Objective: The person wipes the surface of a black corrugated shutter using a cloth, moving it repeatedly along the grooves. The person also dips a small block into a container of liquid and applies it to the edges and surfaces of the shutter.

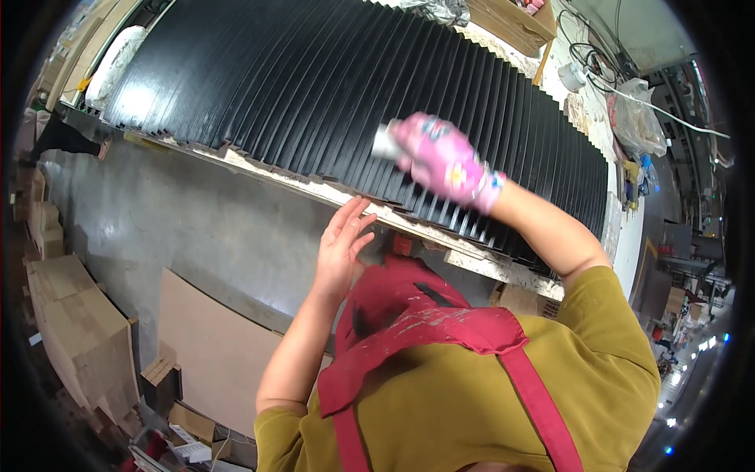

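Observation:
A long row of black strips (314,86), laid side by side and overlapping, covers a white worktable (472,256). My right hand (442,160), in a pink patterned glove, is shut on a small grey-white pad or block (385,141) held over the near ends of the strips. My left hand (344,236) is bare, fingers spread, resting against the near edge of the table just below the strips. I wear an olive shirt and a red paint-stained apron (425,322).
Grey concrete floor (173,220) lies left of the table. Cardboard boxes (79,330) and a flat cardboard sheet (212,346) stand at lower left. Cables, a plastic bag (635,118) and a wooden crate (511,20) sit at the table's far side.

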`<state>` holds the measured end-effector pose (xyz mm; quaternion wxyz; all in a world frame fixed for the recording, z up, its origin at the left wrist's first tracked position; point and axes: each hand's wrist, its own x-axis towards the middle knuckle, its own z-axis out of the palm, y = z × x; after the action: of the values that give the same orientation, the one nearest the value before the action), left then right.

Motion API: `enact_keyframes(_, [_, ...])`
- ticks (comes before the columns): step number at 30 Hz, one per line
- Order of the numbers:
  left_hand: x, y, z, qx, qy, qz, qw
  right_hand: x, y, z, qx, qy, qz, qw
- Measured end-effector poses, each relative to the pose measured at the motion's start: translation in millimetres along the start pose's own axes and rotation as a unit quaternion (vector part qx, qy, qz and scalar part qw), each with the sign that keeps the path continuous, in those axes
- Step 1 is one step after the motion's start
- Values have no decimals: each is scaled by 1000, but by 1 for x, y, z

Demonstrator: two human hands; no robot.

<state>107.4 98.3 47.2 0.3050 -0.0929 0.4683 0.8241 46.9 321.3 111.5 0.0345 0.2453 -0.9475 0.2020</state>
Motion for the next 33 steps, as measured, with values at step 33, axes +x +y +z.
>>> enact_keyframes(33, [-10, -14, 30, 27, 185, 22, 982, 41, 79, -32, -87, 7, -5, 996])
